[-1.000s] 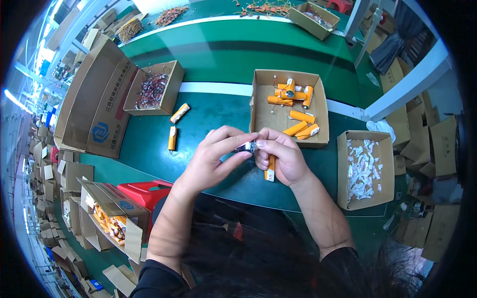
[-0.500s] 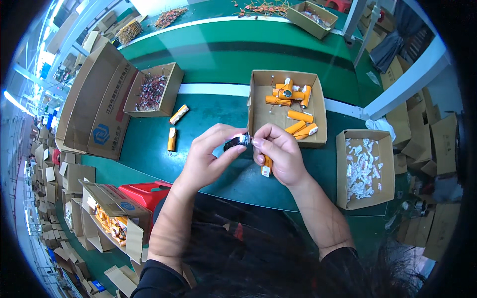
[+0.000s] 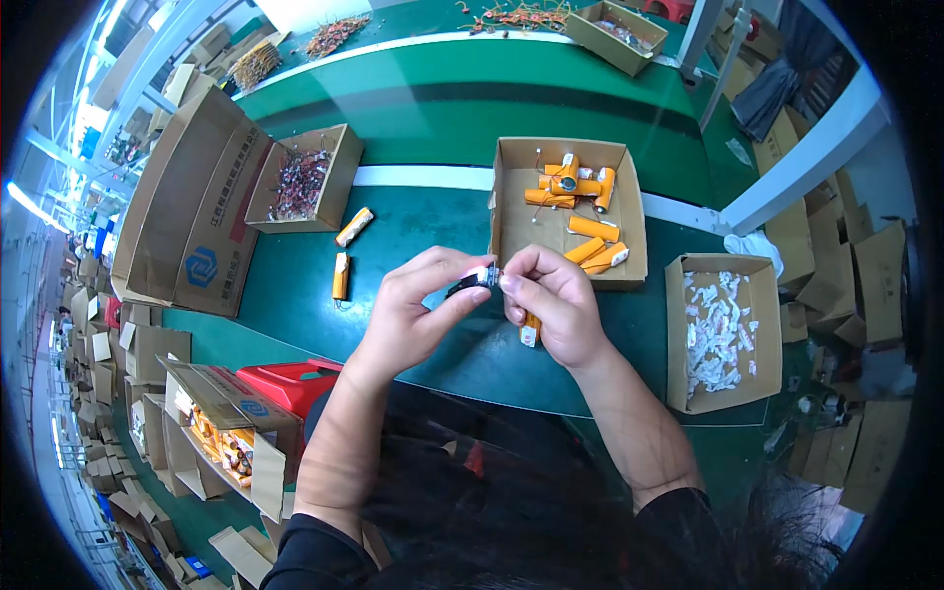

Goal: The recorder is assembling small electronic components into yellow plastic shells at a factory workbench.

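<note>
Over the near part of the green table, my two hands meet at the fingertips. My left hand [image 3: 421, 303] is closed, gripping a small shiny black object [image 3: 470, 282] between thumb and fingers; its exact kind is hard to make out. Against that object's right end, my right hand [image 3: 556, 303] pinches with thumb and forefinger; what lies between those fingertips is too small to tell. From under the curled fingers of the right hand sticks the white-tipped end of an orange battery pack [image 3: 531, 331]. The rest of this pack is hidden by the hand.
Beyond my right hand stands a cardboard tray [image 3: 511, 211] of orange battery packs. Two more packs [image 3: 340, 276] lie left of my hands. A box of small wired parts [image 3: 339, 187] is farther left. White scraps fill part of a box [image 3: 675, 339] at right.
The black object has tilted slightly between my hands. My right hand and the battery pack end under it have shifted a little to the right.
</note>
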Action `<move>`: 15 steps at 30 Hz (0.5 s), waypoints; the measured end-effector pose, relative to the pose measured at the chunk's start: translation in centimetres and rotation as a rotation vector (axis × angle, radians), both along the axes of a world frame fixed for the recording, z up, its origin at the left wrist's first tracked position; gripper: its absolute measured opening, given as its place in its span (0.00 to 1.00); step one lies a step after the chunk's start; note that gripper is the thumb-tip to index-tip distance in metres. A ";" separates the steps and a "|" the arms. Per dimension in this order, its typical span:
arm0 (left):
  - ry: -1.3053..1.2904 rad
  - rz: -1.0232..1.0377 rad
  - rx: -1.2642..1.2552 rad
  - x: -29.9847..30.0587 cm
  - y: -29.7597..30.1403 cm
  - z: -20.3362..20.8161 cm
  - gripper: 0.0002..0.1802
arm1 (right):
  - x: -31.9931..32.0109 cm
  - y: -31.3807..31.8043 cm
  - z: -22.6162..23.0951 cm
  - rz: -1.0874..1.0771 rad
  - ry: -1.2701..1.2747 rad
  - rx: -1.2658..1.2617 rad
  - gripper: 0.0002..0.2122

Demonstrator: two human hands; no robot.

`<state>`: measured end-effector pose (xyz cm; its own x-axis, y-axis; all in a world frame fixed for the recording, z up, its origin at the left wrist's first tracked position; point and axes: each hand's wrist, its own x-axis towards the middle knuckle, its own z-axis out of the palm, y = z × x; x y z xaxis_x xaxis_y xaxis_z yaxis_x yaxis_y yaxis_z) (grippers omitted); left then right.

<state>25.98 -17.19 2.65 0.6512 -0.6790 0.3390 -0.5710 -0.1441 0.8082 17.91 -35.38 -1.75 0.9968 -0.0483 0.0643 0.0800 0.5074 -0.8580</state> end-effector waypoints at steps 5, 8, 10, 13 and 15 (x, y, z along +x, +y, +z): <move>0.010 -0.043 -0.034 0.3 0.4 -0.2 0.15 | 0.1 0.0 0.0 -0.013 0.022 0.038 0.03; 0.008 -0.070 -0.040 0.4 0.5 -0.3 0.15 | 0.2 0.0 0.1 -0.002 0.053 0.052 0.03; 0.030 -0.041 -0.012 0.3 0.4 -0.3 0.15 | 0.2 -0.1 0.2 0.013 0.051 0.000 0.03; 0.051 -0.011 0.016 0.3 0.3 -0.2 0.15 | 0.1 0.0 0.3 0.029 0.049 -0.053 0.03; 0.046 -0.013 0.011 0.2 0.2 -0.3 0.15 | 0.1 0.1 0.1 0.000 0.024 -0.043 0.03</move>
<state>26.14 -17.00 2.38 0.6570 -0.6911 0.3013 -0.5350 -0.1457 0.8322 18.01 -35.33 -1.63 0.9980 -0.0465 0.0420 0.0590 0.4697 -0.8808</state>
